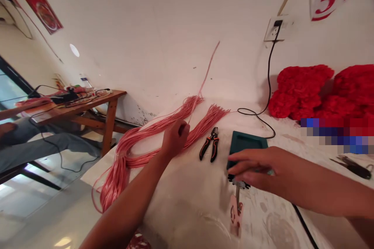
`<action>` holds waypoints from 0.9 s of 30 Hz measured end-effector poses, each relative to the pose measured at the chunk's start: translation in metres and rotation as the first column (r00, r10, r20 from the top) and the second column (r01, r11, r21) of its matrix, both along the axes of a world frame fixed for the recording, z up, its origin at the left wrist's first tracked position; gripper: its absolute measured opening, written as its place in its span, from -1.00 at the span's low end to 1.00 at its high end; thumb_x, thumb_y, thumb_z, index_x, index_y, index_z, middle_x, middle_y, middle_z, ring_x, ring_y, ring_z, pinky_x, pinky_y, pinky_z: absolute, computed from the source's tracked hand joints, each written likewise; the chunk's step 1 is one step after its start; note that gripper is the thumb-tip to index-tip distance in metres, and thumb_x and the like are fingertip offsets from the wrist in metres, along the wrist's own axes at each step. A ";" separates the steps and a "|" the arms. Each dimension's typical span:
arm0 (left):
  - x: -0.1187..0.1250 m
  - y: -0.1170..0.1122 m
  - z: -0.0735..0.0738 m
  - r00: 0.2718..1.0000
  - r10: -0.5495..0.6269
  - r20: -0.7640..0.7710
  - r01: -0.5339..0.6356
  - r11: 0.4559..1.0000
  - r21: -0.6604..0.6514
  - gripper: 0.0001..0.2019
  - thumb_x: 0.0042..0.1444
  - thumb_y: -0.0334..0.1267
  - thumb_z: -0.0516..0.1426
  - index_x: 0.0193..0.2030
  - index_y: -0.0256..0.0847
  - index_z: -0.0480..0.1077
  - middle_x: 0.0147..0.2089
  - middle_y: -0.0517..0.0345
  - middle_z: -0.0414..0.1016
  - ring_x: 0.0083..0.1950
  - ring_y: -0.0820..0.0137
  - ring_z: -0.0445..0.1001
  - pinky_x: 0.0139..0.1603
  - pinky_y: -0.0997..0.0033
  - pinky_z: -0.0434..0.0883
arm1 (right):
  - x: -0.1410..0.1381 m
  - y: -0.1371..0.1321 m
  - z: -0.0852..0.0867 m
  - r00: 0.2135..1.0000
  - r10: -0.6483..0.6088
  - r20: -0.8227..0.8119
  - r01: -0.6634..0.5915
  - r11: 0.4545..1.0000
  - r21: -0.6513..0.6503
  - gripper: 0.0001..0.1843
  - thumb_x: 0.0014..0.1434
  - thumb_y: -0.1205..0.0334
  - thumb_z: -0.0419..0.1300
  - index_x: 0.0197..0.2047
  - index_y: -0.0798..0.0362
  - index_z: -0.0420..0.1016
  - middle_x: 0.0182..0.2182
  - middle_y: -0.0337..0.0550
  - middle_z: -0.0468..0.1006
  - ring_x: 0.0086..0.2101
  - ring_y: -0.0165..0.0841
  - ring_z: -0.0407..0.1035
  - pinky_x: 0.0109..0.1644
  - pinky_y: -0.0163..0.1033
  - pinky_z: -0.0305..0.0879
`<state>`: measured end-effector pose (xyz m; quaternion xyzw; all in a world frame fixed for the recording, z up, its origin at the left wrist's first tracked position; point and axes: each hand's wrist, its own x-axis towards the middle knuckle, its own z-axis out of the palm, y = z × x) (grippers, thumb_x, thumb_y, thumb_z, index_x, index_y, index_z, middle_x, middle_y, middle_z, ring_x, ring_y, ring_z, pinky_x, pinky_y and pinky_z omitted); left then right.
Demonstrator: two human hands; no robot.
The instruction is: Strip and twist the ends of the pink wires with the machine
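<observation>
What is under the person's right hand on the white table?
A dark green tray lies under the right hand. The hand covers one end of the tray, so that part cannot be seen.

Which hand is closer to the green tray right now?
Right hand: it lies over the green tray. Left hand is farther off, past the pliers, gripping pink cords.
</observation>
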<state>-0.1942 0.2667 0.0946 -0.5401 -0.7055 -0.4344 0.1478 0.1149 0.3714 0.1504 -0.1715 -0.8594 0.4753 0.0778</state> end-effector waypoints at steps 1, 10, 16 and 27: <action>0.002 0.000 0.001 0.999 -0.038 0.000 0.038 0.999 -0.016 -0.75 0.32 -0.13 0.14 -0.32 -0.25 0.35 -0.47 0.31 0.26 -0.46 0.48 0.25 -0.38 0.43 0.28 | -0.010 -0.001 0.000 0.999 0.023 0.031 -0.022 0.999 -0.041 -0.50 0.26 -0.09 0.24 0.21 -0.13 0.51 0.00 -0.10 0.65 -0.06 -0.16 0.56 0.03 -0.11 0.48; 0.039 -0.063 0.021 0.942 -0.312 0.121 0.322 0.943 -0.083 -0.88 0.29 -0.29 0.08 -0.30 -0.19 0.31 -0.45 0.29 0.29 -0.45 0.51 0.22 -0.41 0.48 0.23 | -0.019 -0.051 -0.016 0.986 -0.064 -0.152 0.048 0.993 -0.108 -0.76 0.28 0.00 0.24 -0.29 -0.01 0.47 -0.34 -0.23 0.49 -0.36 -0.39 0.37 -0.31 -0.30 0.29; 0.077 -0.132 0.012 0.890 -0.408 0.205 0.437 0.891 -0.126 -0.88 0.28 -0.34 0.10 -0.32 -0.19 0.33 -0.39 0.24 0.36 -0.39 0.50 0.30 -0.34 0.48 0.30 | -0.011 -0.121 -0.034 0.960 -0.227 -0.162 0.130 0.880 -0.457 -0.53 0.27 -0.04 0.23 0.19 -0.10 0.36 -0.37 -0.24 0.46 -0.49 -0.36 0.41 -0.47 -0.26 0.33; 0.088 -0.198 0.009 0.886 -0.396 0.239 0.458 0.824 -0.332 -0.90 0.24 -0.36 0.16 -0.24 -0.08 0.49 -0.18 0.12 0.55 -0.11 0.32 0.53 -0.06 0.38 0.49 | -0.027 -0.185 -0.078 0.779 -0.522 -0.348 0.184 0.720 -0.669 -0.44 0.30 -0.25 0.11 -0.27 0.13 0.54 -0.53 -0.15 0.51 -0.59 -0.41 0.38 -0.50 -0.31 0.29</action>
